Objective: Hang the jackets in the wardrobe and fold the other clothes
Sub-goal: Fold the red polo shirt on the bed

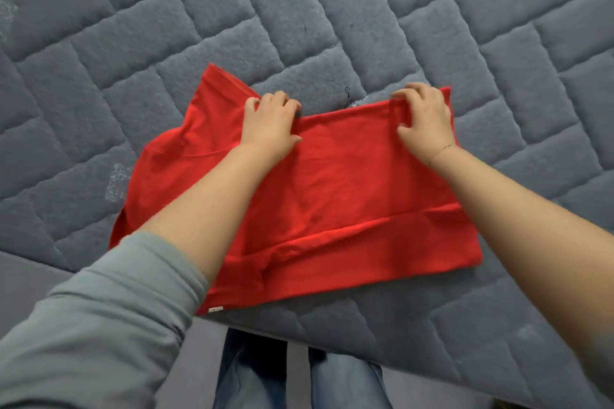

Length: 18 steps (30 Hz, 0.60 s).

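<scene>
Lying partly folded at centre on a blue-grey quilted mattress (332, 10), red garment (332, 196). Left hand (269, 126) and right hand (423, 123) pinch its 12 o'clock edge, fingers curled. Grey floor (20, 279) at 8 o'clock.

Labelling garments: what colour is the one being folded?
Plain red garment, no pattern, gripped at its far edge by the left hand and right hand. Head view.

just the one head cam, looking steeply down and close at the near edge of the mattress (432, 26)
</scene>
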Available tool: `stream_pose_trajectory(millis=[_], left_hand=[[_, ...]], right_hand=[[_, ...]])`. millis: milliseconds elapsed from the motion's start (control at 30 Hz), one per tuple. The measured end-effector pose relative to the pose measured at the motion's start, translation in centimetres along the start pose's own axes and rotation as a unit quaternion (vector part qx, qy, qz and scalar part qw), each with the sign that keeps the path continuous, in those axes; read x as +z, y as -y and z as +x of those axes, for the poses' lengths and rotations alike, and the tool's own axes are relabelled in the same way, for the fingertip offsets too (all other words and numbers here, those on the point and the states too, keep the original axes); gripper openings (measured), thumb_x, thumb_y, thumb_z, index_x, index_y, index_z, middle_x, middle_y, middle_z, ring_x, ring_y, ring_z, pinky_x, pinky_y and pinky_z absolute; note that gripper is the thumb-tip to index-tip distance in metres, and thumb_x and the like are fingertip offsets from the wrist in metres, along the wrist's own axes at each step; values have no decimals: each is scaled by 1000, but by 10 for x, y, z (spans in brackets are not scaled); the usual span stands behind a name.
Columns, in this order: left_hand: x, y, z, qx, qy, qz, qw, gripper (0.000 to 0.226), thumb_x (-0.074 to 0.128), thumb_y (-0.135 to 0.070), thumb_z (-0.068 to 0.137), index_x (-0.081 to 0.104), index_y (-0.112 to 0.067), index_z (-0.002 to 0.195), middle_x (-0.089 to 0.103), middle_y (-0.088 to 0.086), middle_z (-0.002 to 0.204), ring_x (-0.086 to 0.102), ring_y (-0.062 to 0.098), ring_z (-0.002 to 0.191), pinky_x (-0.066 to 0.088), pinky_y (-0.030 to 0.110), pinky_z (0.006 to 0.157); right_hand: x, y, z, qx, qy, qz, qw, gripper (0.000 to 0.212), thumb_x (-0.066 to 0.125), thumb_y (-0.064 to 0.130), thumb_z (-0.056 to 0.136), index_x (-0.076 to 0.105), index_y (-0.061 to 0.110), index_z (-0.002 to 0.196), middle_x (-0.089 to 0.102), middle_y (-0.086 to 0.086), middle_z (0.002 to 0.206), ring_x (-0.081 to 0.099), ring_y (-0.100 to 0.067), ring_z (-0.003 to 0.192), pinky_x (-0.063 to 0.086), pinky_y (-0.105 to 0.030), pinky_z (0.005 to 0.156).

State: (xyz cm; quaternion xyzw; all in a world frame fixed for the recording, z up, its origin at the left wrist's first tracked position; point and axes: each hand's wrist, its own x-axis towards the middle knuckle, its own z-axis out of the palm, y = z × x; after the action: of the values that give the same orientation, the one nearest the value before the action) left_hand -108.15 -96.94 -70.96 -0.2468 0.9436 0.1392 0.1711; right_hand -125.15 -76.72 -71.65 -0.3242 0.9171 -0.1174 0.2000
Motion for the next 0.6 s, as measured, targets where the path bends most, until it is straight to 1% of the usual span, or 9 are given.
stream_pose_trajectory(millis=[67,133,167,233,333,433,500,533,600], left_hand=[[1,4,9,-7,35,35,999,44,69,-39,84,57,-18,120,55,7,124,46,29,120,35,40,94],[-2,7,5,-3,43,69,997,33,67,-41,85,64,-18,108,63,8,115,52,30,113,34,39,90],[-6,8,-2,0,31,78,996,29,67,-42,85,66,-18,102,66,8,109,55,30,107,31,39,88],[-14,10,-24,21,-38,65,997,24,67,-40,83,67,-17,90,68,8,94,59,30,94,28,39,83],[-22,11,-66,79,-106,19,991,16,67,-32,79,62,-17,80,63,6,78,61,29,78,32,41,77],[-14,6,-103,123,-75,15,989,9,63,-27,73,61,-19,76,59,3,72,61,28,70,37,39,69],[3,-1,-118,116,-30,24,992,10,69,-23,71,63,-18,78,60,4,74,62,29,71,41,40,67],[12,-3,-123,100,11,26,995,13,73,-23,73,65,-18,82,62,4,79,63,29,76,43,41,69],[27,-9,-128,57,110,39,992,25,69,-32,81,65,-22,104,62,2,101,61,27,97,42,40,80]], right_hand=[[-3,-12,11,-23,35,-52,998,53,65,6,74,58,13,126,52,-12,129,44,-34,121,33,-39,100],[-7,-19,17,-55,37,-118,991,42,67,13,75,62,14,116,58,-14,114,48,-35,111,29,-39,95],[-11,-21,16,-74,29,-143,987,33,66,13,75,64,14,108,61,-14,106,50,-35,106,27,-38,93],[-18,-27,2,-114,-6,-151,982,22,63,7,69,65,13,91,64,-12,88,54,-34,92,27,-38,87],[-28,-35,-43,-139,-72,-107,982,23,57,2,58,60,13,78,59,-9,75,54,-33,76,29,-39,78],[-20,-47,-95,-112,-79,-83,987,23,51,3,58,60,13,76,54,-9,77,52,-31,76,30,-39,74],[-8,-58,-120,-82,-69,-81,991,22,46,5,61,61,12,76,53,-10,78,53,-32,74,32,-40,73],[-1,-62,-130,-65,-54,-84,993,22,47,4,62,62,12,76,54,-11,78,54,-33,75,33,-41,72],[13,-66,-141,-17,-8,-93,995,22,56,-2,64,65,10,79,57,-13,83,56,-36,78,36,-43,73]])
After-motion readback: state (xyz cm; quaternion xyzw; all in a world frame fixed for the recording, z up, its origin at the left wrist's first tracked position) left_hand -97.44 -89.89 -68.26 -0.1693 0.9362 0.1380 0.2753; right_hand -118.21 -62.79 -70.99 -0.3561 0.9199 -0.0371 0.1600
